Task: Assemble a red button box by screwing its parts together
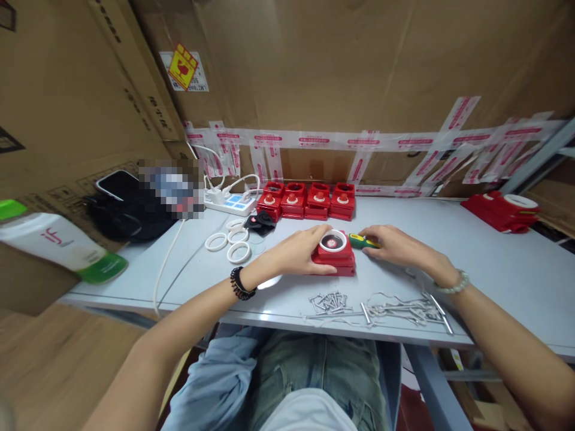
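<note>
A red plastic housing (345,261) stands on the table in front of me, with a white ring (333,240) around a dark round disc on its top. My left hand (309,251) grips the housing from its left side, thumb low on the front and fingers behind the ring. Just right of it, my right hand (387,242) is closed around a green and yellow screwdriver handle (363,241), which lies nearly level beside the housing. The screwdriver's tip is hidden. Nearer the table edge lie a pile of screws (331,302) and several thin metal rods (399,310).
Several red housings (305,202) line the back by a white power strip (231,203). Loose white rings (238,252) and black pieces (260,222) lie left. Another red unit (501,211) sits far right. A green-capped bottle (63,242) and phone (117,185) are left.
</note>
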`<control>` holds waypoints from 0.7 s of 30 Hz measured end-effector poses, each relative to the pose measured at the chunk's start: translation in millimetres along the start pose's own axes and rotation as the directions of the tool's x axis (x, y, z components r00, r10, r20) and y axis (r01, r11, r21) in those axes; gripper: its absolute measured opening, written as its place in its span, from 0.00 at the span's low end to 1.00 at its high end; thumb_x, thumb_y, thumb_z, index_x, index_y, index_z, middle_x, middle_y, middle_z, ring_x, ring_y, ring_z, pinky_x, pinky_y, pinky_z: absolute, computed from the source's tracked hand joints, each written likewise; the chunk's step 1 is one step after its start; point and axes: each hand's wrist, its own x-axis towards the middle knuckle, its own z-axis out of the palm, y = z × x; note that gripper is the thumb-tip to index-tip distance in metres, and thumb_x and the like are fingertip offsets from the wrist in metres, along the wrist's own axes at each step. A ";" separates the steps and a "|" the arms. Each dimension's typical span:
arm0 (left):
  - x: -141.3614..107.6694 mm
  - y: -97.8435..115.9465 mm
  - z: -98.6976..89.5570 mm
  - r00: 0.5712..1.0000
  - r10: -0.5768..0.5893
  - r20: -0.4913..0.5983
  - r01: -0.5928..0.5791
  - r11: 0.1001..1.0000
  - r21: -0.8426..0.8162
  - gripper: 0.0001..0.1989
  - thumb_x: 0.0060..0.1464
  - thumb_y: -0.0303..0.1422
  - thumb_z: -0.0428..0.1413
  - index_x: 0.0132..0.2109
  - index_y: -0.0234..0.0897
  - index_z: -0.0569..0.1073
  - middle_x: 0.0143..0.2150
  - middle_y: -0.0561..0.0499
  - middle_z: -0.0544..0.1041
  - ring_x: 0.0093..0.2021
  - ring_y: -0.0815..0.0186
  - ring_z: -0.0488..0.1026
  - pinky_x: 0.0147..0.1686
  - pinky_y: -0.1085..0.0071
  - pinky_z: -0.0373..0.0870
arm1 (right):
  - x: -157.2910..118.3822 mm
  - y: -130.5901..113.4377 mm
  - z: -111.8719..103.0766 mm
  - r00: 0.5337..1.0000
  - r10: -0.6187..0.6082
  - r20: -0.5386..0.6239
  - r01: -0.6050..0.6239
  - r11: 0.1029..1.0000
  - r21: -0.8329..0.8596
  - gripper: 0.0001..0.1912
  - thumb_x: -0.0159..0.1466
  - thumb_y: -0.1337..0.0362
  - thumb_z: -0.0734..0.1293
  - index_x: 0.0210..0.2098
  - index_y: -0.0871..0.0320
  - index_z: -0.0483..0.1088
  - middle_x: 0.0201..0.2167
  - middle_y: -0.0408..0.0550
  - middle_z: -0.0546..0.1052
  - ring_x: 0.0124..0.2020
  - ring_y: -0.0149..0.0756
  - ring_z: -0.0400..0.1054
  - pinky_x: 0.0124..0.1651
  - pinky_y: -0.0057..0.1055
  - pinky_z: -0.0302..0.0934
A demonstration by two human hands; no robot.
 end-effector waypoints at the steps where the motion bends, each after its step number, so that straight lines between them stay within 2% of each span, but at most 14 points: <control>1: 0.1 0.1 0.0 1.000 -0.001 0.001 0.001 1.000 0.000 0.35 0.52 0.49 0.61 0.60 0.37 0.59 0.56 0.40 0.72 0.53 0.52 0.73 0.51 0.59 0.70 | -0.1 0.0 0.0 1.000 -0.002 -0.003 0.002 1.000 -0.006 0.18 0.61 0.63 0.62 0.48 0.60 0.75 0.40 0.55 0.80 0.37 0.43 0.73 0.41 0.37 0.63; 14: 1.0 -1.7 0.4 1.000 0.010 0.014 -0.010 1.000 0.022 0.37 0.53 0.50 0.60 0.62 0.36 0.57 0.59 0.38 0.70 0.56 0.51 0.72 0.54 0.58 0.69 | -1.5 0.4 -2.7 0.999 -0.015 -0.049 0.014 1.000 -0.025 0.17 0.62 0.61 0.62 0.46 0.59 0.74 0.39 0.53 0.80 0.36 0.42 0.71 0.41 0.37 0.62; 21: 2.5 1.0 -3.0 0.998 -0.011 0.068 0.006 0.998 0.070 0.38 0.53 0.51 0.59 0.62 0.35 0.56 0.60 0.36 0.69 0.57 0.49 0.71 0.54 0.58 0.69 | -1.9 -0.9 -4.0 0.998 -0.028 -0.056 0.027 0.999 -0.019 0.16 0.62 0.60 0.62 0.45 0.59 0.75 0.38 0.53 0.80 0.35 0.42 0.71 0.39 0.38 0.62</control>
